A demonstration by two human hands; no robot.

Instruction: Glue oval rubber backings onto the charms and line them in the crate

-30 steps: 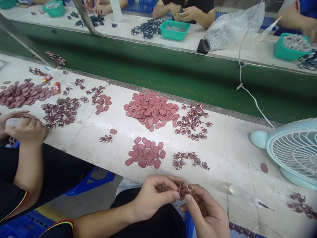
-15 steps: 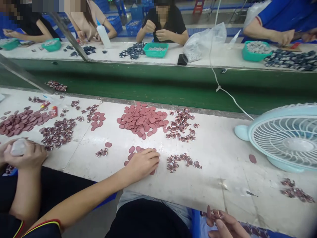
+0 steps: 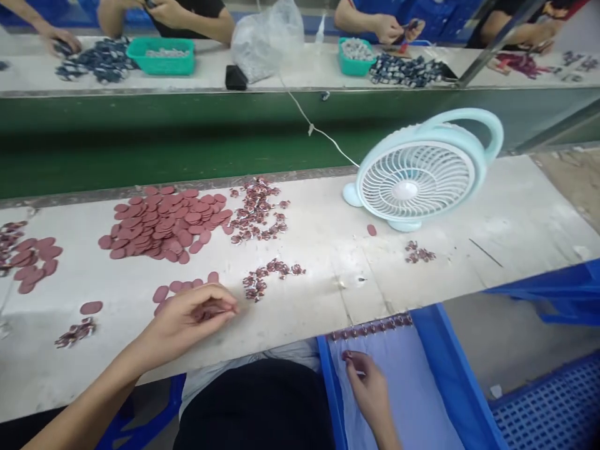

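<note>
My left hand [image 3: 194, 322] is just above the front of the table, thumb and fingers closed around what looks like a reddish oval disc, mostly hidden by the fingers. Several loose oval discs [image 3: 160, 294] lie right behind it. My right hand [image 3: 370, 384] is over a blue crate [image 3: 452, 359] lined with a white sheet [image 3: 398, 387]. Its thumb and forefinger pinch a small reddish-brown piece [image 3: 347, 355]. Along the crate's far end runs a row of similar pieces [image 3: 370, 329] with shiny metal parts. A small cluster of metal-trimmed pieces [image 3: 272, 272] lies right of my left hand.
A large pile of oval discs [image 3: 164, 225] lies beside a heap of brown metallic pieces [image 3: 257, 212]. A light-blue fan [image 3: 417, 175] stands at the right, its white cord [image 3: 328, 136] running across the green gap. Co-workers' hands [image 3: 389, 28] work at the far table with green baskets [image 3: 159, 57].
The view has swung to the right. My right hand has moved over the crate with its small piece. My left hand has lifted off the discs and curled closed.
</note>
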